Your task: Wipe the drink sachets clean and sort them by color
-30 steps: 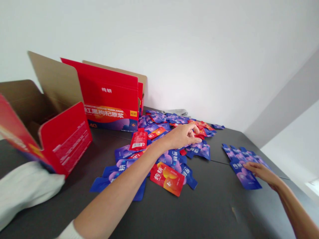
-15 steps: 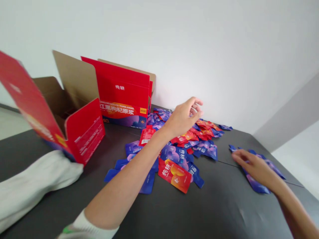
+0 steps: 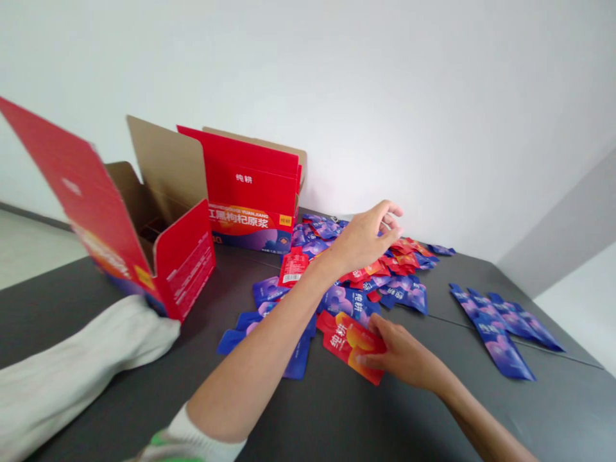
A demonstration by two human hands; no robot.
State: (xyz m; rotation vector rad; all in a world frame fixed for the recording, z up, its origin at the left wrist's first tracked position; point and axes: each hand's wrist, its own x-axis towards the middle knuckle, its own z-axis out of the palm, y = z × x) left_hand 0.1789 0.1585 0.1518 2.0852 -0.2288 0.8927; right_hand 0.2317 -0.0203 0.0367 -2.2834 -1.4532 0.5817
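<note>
My right hand (image 3: 402, 350) pinches the near end of a red pouch (image 3: 349, 340) with orange fruit on it, thumb below and fingers above. The pouch lies at the front of a loose pile, partly over blue pouches (image 3: 344, 303). My left hand (image 3: 373, 234) hovers over the back of the pile, its fingers loosely bent and the thumb apart, with nothing in it. Beneath it lie red pouches (image 3: 404, 256) and more blue ones. My left forearm hides part of the pile.
Several blue pouches (image 3: 500, 343) lie side by side on the right of the dark table (image 3: 356, 417). An open red carton (image 3: 185, 263) stands at left, another red carton (image 3: 250, 224) behind it. A white sleeve-like cloth (image 3: 120, 337) reaches toward the nearer carton. A wall borders the back.
My right hand has left the blue pouches on the right, moved left and taken hold of the red pouch. My left hand stays over the pile. The view has shifted slightly.
</note>
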